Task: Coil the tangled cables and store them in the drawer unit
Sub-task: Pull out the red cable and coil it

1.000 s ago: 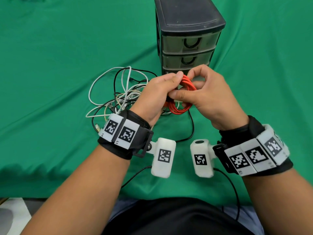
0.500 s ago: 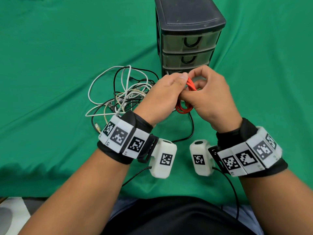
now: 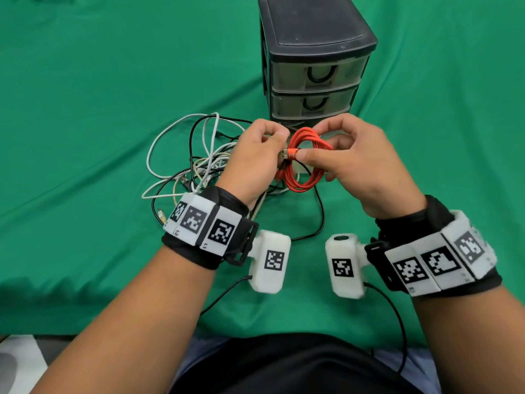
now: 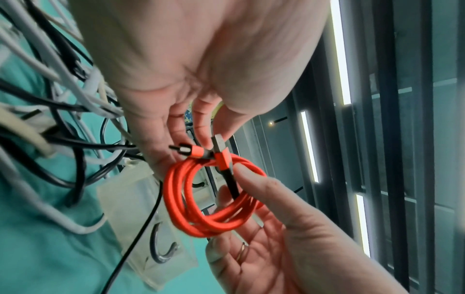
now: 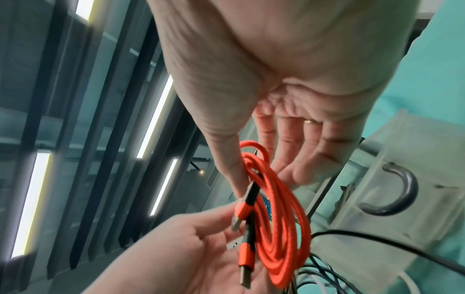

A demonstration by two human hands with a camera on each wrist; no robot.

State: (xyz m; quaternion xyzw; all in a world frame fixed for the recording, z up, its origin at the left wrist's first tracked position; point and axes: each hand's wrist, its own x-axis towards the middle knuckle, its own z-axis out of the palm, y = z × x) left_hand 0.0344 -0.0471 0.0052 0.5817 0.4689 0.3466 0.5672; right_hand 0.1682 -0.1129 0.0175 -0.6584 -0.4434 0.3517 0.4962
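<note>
An orange cable [image 3: 305, 166] wound into a small coil hangs between my hands just in front of the black drawer unit [image 3: 315, 32]. My right hand [image 3: 312, 155] holds the coil, thumb pressed on its strands and fingers behind it [image 5: 284, 228]. My left hand [image 3: 277, 146] pinches one of the metal plug ends at the coil's top [image 4: 219, 143]. A second orange plug [image 4: 196, 152] lies beside it. The unit's translucent drawers [image 3: 318, 72] are closed. A tangle of white, black and beige cables [image 3: 196, 166] lies on the green cloth, left of my left hand.
Green cloth [image 3: 99, 81] covers the whole table, with folds running toward the unit. One black cable [image 3: 321, 217] loops from the tangle toward me under the hands. The wrist cameras' black leads [image 3: 397, 317] trail off the near edge.
The hands have drawn slightly apart and the coil has turned, so its loop and a plug end now show between them. Both hands sit a little nearer the drawer unit.
</note>
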